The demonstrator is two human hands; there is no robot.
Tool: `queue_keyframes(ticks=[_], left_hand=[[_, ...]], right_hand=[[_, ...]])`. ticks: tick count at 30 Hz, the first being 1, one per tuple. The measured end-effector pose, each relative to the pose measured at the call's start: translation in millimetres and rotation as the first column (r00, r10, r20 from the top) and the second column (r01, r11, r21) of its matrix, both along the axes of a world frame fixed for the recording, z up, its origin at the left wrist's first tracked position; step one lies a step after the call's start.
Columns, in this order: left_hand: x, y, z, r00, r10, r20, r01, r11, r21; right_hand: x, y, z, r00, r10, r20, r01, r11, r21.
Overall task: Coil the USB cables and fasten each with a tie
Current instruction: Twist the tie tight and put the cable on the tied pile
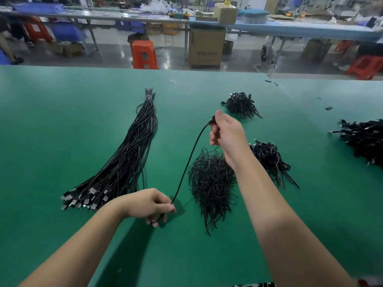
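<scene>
One black USB cable (191, 156) stretches between my two hands above the green table (62, 121). My right hand (226, 133) pinches its far end, raised over the table's middle. My left hand (153, 205) grips the near part of the cable low by the table, with a loop of it curling under the fingers. A long bundle of straight black USB cables (128, 158) lies to the left, its silver plugs pointing toward me. A loose heap of black ties (211, 181) lies between my forearms.
Small piles of coiled black cables sit at the back middle (241, 105), beside my right forearm (271, 162), and at the right edge (364, 139). Beyond the table's far edge stand an orange stool (144, 54), a cardboard box (206, 48) and long workbenches.
</scene>
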State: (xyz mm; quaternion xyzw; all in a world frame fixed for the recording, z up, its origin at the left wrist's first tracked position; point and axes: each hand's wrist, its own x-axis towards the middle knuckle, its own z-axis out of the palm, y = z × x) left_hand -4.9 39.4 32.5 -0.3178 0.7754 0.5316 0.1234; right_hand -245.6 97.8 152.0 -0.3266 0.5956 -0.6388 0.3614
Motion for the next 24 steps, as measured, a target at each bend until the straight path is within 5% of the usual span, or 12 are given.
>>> queue_keyframes(ticks=[5,8,11,18,20,22,24], left_hand=[[1,-9,30,0.96,-0.185,0.21,0.22,0.962,-0.161],[-6,-14,62,0.993,0.014,-0.113,-0.037,0.979,-0.202],[-25,-14,82,0.912,0.152,-0.38,-0.235,0.955,-0.182],[-59,4,101,0.93,0.175,-0.324,-0.286,0.897,-0.336],[-62,11,103,0.907,0.206,-0.366,-0.333,0.885,-0.326],[-64,17,108,0.828,0.26,-0.496,-0.435,0.857,-0.278],[-66,21,113,0.703,0.366,-0.61,-0.548,0.825,-0.137]], right_hand=[[-1,5,-4,0.978,0.128,-0.162,-0.121,0.991,0.052],[2,8,-5,0.901,0.278,-0.332,-0.248,0.96,0.131],[8,8,-5,0.82,0.364,-0.442,-0.322,0.932,0.169],[13,6,-12,0.709,0.322,-0.628,-0.307,0.942,0.136],[17,6,-19,0.824,0.269,-0.499,-0.249,0.963,0.108],[26,5,-32,0.945,0.293,-0.147,-0.278,0.954,0.115],[39,7,-51,0.918,0.376,0.129,-0.392,0.911,0.127]])
